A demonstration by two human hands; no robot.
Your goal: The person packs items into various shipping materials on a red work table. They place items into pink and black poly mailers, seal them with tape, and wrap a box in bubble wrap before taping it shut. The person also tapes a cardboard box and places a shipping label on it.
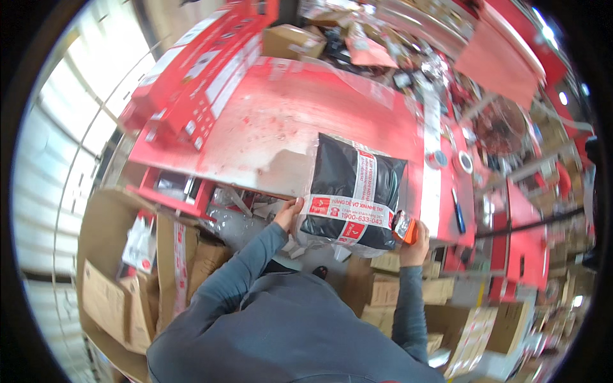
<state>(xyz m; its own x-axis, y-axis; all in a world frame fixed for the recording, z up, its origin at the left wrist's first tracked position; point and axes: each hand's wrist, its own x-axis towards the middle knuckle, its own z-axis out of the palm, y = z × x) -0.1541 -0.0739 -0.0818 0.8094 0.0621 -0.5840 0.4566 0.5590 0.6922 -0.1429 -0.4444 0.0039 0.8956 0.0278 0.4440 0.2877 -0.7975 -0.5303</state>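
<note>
A black package (pixel 330 170) in clear plastic wrapping lies at the front edge of the red table (pixel 282 95), its near part overhanging the edge. Strips of white and red printed tape (pixel 352 210) cross over it, one lengthwise and one across. My left hand (pixel 289 216) grips the package's left edge near the front corner. At the opposite side, my right hand (pixel 416 246) holds an orange tape dispenser (pixel 408 233) against the package's right edge, where the crosswise strip ends. My fingers partly hide the dispenser.
Two tape rolls (pixel 463 163) and a blue utility knife (pixel 459 212) lie to the right. Tall red cartons (pixel 203 72) stand at the back left. Packing clutter (pixel 364 50) fills the far side. An open cardboard box (pixel 107 210) stands left of me, and stacked cartons (pixel 385 289) sit below the table.
</note>
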